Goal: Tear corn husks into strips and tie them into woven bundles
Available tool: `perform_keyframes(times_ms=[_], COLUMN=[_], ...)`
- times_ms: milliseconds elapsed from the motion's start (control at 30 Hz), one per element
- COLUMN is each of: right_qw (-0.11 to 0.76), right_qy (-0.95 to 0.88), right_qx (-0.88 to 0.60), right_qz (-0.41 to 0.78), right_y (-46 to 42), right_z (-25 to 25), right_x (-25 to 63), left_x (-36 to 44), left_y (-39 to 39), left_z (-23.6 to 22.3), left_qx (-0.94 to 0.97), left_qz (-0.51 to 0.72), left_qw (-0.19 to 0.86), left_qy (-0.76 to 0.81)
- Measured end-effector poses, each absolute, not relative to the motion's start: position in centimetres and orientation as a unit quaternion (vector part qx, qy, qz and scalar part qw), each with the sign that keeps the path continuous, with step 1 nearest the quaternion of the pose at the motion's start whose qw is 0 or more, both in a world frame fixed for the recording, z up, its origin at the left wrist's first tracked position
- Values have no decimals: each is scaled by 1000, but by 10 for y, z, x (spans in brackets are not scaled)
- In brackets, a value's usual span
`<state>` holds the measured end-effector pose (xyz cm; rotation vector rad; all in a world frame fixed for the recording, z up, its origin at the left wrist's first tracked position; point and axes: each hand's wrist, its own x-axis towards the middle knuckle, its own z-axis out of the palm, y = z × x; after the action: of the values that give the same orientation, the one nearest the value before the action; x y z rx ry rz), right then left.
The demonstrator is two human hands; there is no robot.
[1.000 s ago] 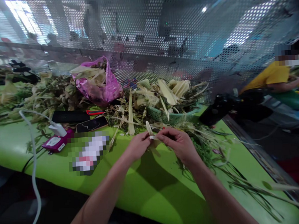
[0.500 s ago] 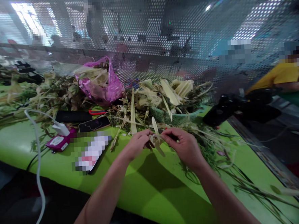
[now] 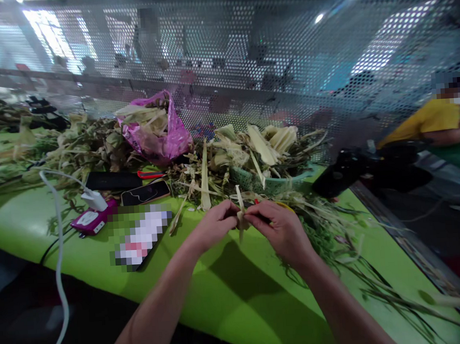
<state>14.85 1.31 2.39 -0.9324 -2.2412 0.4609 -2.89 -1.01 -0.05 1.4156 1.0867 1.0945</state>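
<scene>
Over the green table, my left hand (image 3: pixel 216 225) and my right hand (image 3: pixel 279 226) meet, each pinching a pale strip of dried corn husk (image 3: pixel 239 197). One end of the strip stands up above my fingers and another piece hangs below. The folded part between the fingertips is small and partly hidden. Just beyond my hands is a green plastic basket (image 3: pixel 272 185) heaped with dried husks (image 3: pixel 261 144). A long husk strip (image 3: pixel 204 181) lies on the pile left of the basket. Green plant stems (image 3: pixel 315 234) lie beside my right hand.
A pink plastic bag (image 3: pixel 173 136) of husks stands at the back. To the left lie a phone (image 3: pixel 145 192), a blurred-out phone-like object (image 3: pixel 144 239) and a purple power strip (image 3: pixel 92 218) with a white cable (image 3: pixel 61 276). A black object (image 3: pixel 337 170) stands right; a person in yellow (image 3: pixel 439 115) sits beyond.
My fingers have shifted on the husk strip; its bent, crosswise end is now folded in between my fingertips. The upright end has moved slightly right. The view has swung slightly left.
</scene>
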Motion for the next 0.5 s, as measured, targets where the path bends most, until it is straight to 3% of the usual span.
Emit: perform_keyframes(times_ms=[500], right_qw=[343], right_qy=[-856], right_qx=[-343], right_qz=[180], right_y=[6], right_z=[21], right_x=[141], left_x=[-21], left_y=[-4], left_z=[-17], left_qx=[616], left_qz=[465], left_qw=[453], left_qy=[447])
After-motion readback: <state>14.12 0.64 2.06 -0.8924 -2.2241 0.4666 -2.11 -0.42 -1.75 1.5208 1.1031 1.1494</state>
